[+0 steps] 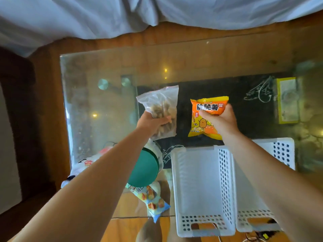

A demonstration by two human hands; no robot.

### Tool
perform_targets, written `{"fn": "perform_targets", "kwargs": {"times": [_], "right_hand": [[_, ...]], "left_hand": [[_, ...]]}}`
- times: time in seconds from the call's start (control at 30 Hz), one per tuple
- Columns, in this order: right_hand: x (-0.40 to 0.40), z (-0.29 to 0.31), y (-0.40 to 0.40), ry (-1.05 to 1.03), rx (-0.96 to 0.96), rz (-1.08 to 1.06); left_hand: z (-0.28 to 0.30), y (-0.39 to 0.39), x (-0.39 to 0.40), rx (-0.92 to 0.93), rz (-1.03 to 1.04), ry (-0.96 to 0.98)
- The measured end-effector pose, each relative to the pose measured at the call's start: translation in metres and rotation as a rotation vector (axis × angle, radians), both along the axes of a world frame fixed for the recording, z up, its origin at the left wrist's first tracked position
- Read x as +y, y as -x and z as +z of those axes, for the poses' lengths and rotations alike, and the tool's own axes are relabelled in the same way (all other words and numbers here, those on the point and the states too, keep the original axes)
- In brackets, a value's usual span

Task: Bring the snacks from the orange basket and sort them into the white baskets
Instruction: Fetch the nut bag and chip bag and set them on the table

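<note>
The left hand (153, 119) is clamping its fingers around the lower half of a clear bag of brown snacks (160, 110), holding it in the air beyond the nearer white basket (201, 222). The right hand (221, 119) is pinching an orange and yellow chip packet (206, 117) across its middle, also beyond that basket and just to the right of the clear bag. Both snacks are hanging above the glass table (97, 95), not yet in either basket. The second white basket (283, 151) is standing touching the nearer one on its right side. No orange basket is showing in the view.

The clear bag is looking slack and top-heavy, so it is likely to sag or slip if the grip loosens, and the chip packet could crush under a hard pinch. Either snack could land in the wrong basket, since the two are sitting side by side.

Left of the nearer basket, a green-lidded jar (145, 168) and a pale blue snack packet (153, 201) are crowding the table's near edge under the left forearm; a low sweep could knock them off. Beyond the basket, the glass is lying bare.
</note>
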State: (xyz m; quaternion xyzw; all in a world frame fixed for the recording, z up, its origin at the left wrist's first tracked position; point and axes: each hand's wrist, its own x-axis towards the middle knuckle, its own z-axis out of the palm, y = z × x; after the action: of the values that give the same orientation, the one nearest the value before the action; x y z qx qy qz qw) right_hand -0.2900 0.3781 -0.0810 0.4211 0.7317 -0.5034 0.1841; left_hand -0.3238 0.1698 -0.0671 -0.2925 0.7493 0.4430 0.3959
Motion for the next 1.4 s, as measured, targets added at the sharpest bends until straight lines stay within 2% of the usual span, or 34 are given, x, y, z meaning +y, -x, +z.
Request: {"fn": "perform_targets", "kwargs": {"times": [0.13, 0.23, 0.5, 0.77, 0.93, 1.03, 1.13, 1.23, 1.4], "right_hand": [[0.0, -0.02, 0.002, -0.005, -0.043, 0.05], [-0.001, -0.028, 0.006, -0.008, -0.061, 0.074], [-0.003, -0.02, 0.01, -0.024, -0.11, 0.092], [-0.008, 0.013, 0.009, -0.062, -0.206, 0.114], [-0.025, 0.055, -0.007, -0.038, -0.138, 0.198], [-0.044, 0.086, -0.027, -0.006, -0.075, 0.259], [-0.072, 0.118, -0.055, 0.12, -0.029, 0.259], [-0.108, 0.145, -0.094, 0.204, -0.081, 0.326], [-0.181, 0.193, -0.17, 0.172, -0.121, 0.598]], "left_hand": [[-0.018, 0.008, 0.01, -0.1, -0.147, 0.022], [-0.022, 0.01, 0.02, -0.158, -0.171, 0.059], [-0.018, 0.011, 0.024, -0.155, -0.208, 0.145], [0.015, 0.01, 0.015, -0.173, -0.05, 0.057], [0.075, -0.005, 0.01, 0.01, 0.148, -0.057], [0.126, -0.039, -0.001, 0.082, 0.306, -0.248], [0.172, -0.091, -0.018, 0.094, 0.394, -0.374], [0.202, -0.154, -0.045, 0.093, 0.484, -0.397], [0.235, -0.279, -0.116, 0.134, 0.674, -0.329]]}}
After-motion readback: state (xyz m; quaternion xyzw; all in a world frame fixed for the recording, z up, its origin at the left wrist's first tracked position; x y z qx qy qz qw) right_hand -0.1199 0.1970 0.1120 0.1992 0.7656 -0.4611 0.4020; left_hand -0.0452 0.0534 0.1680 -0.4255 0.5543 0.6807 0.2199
